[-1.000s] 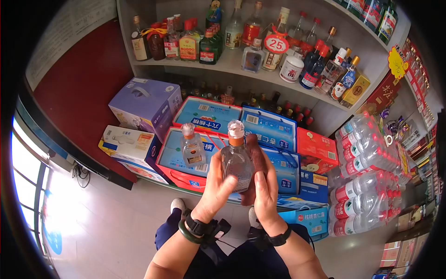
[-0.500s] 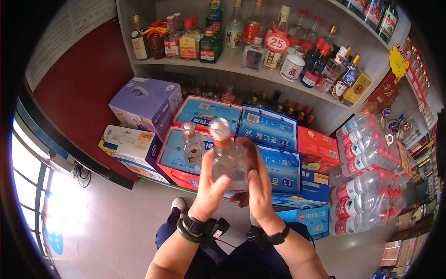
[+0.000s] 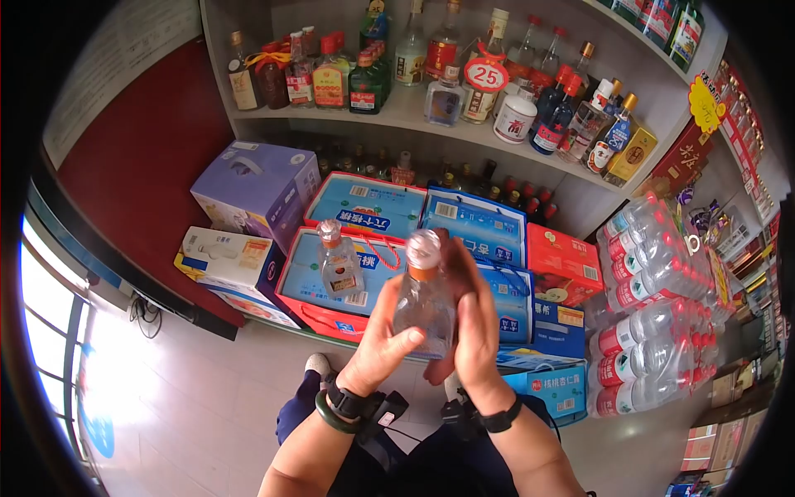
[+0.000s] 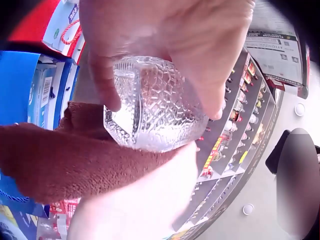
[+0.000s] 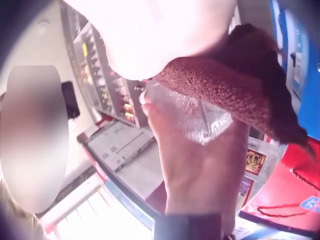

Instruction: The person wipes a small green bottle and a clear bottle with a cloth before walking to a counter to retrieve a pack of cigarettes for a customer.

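Observation:
A clear glass bottle (image 3: 424, 308) with an orange neck band and faceted stopper is held upright over the boxes. The left hand (image 3: 382, 337) grips its left side, thumb across the front; in the left wrist view its fingers curl round the patterned glass (image 4: 162, 107). On the bottle's other side the right hand (image 3: 475, 335) holds a brown cloth (image 4: 85, 162) against the glass. That cloth (image 5: 240, 80) hangs out past the right hand in the right wrist view. A second clear bottle (image 3: 340, 267) stands on a blue-topped box to the left.
Blue and red gift boxes (image 3: 373, 204) lie below the shelf (image 3: 389, 118), which carries several bottles. Purple (image 3: 256, 184) and white (image 3: 228, 254) boxes are at the left. Shrink-wrapped water bottles (image 3: 654, 331) are stacked at the right.
The held bottle swung left and then back right, ending slightly lower than at first. Both hands moved with it, and the cloth is now mostly hidden behind the right hand in the head view.

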`<state>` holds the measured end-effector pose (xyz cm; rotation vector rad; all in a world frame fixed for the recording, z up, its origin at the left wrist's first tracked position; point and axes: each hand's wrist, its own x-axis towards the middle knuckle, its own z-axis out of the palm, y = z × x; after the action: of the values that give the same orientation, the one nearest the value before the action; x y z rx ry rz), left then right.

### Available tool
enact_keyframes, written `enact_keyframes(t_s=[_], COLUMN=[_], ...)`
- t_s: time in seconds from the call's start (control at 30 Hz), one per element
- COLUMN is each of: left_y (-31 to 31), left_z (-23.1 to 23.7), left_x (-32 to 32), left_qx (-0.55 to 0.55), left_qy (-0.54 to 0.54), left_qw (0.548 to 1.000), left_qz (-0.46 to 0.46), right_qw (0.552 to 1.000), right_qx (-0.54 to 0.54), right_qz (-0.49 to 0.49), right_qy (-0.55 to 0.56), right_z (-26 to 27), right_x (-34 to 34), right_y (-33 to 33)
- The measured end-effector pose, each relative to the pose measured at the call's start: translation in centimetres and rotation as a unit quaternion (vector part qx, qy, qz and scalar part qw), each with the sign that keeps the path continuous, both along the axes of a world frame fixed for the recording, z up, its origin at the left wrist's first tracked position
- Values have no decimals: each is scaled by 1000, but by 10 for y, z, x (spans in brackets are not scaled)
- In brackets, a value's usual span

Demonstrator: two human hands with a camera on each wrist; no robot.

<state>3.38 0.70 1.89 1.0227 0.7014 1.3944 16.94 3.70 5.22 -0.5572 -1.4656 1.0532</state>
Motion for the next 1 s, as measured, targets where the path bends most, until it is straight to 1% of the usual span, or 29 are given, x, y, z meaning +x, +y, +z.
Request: enact_keyframes(t_s=[0.03, 0.07, 0.1, 0.13, 0.23, 0.3, 0.33, 0.37, 0.4, 0.43, 0.47, 0.53, 0.57, 0.6, 0.67, 0.73, 0.8, 0.83, 0.87, 0.9, 0.93, 1.0], left_y=[1, 2, 4, 6, 11, 13, 15, 16, 17, 18, 18, 19, 20, 19, 20, 17, 15, 15, 14, 13, 13, 12], left_z=[-1, -3, -6, -9, -11, -5, -5, -6, -7, -6, -6, -7, -9, -13, -17, -10, -10, -12, -14, -14, -14, -12], left_x=[-1, -2, -2, -2, 2, 11, 13, 14, 15, 15, 15, 14, 15, 15, 18, 24, 21, 18, 17, 19, 21, 18], left_qx=[0, -11, -23, -22, -25, 21, 23, 24, 25, 58, 59, 29, 30, 17, 0, 34, 71, 78, 82, 63, 70, 78], left_qy=[0, -33, -67, -67, -91, -39, -38, -37, -37, -16, -17, 38, 37, 55, 91, 55, 38, 88, 137, 139, 137, 202], left_qw=[1000, 999, 994, 994, 992, 999, 999, 997, 994, 991, 992, 992, 992, 991, 988, 989, 992, 988, 982, 983, 983, 972], left_qz=[0, -39, -79, -80, -86, 21, 19, 58, 97, 116, 114, 118, 119, 120, 124, 132, 95, 98, 100, 100, 99, 86], right_qw=[998, 986, 964, 932, 932, 932, 931, 931, 945, 956, 957, 981, 988, 988, 996, 997, 999, 999, 999, 998, 997, 999], right_qx=[-59, -158, -233, -305, -298, -289, -282, -280, -251, -222, -221, -172, -137, -134, -63, -9, 14, 26, 13, -2, 5, -44], right_qz=[13, 29, 84, 138, 125, 125, 125, 124, 100, 77, 75, -46, -44, -43, -69, -64, -48, -47, -43, -40, -43, 7], right_qy=[16, 52, 95, 136, 165, 181, 197, 198, 186, 173, 173, 82, 61, 61, 4, -32, -7, -5, -30, -57, -58, -9], right_z=[3, -8, -15, -19, -20, -21, -22, -24, -27, -29, -28, -24, -25, -25, -22, -20, -11, -10, -9, -6, -2, 6], right_x=[3, 8, 12, 14, 14, 16, 17, 16, 15, 13, 11, 8, 10, 9, 8, 6, 5, 7, 12, 16, 17, 19], right_y=[5, 8, 10, 11, 6, 4, 3, 2, 2, 1, -1, -7, -6, -6, -6, -8, -7, -6, -7, -6, -4, -4])
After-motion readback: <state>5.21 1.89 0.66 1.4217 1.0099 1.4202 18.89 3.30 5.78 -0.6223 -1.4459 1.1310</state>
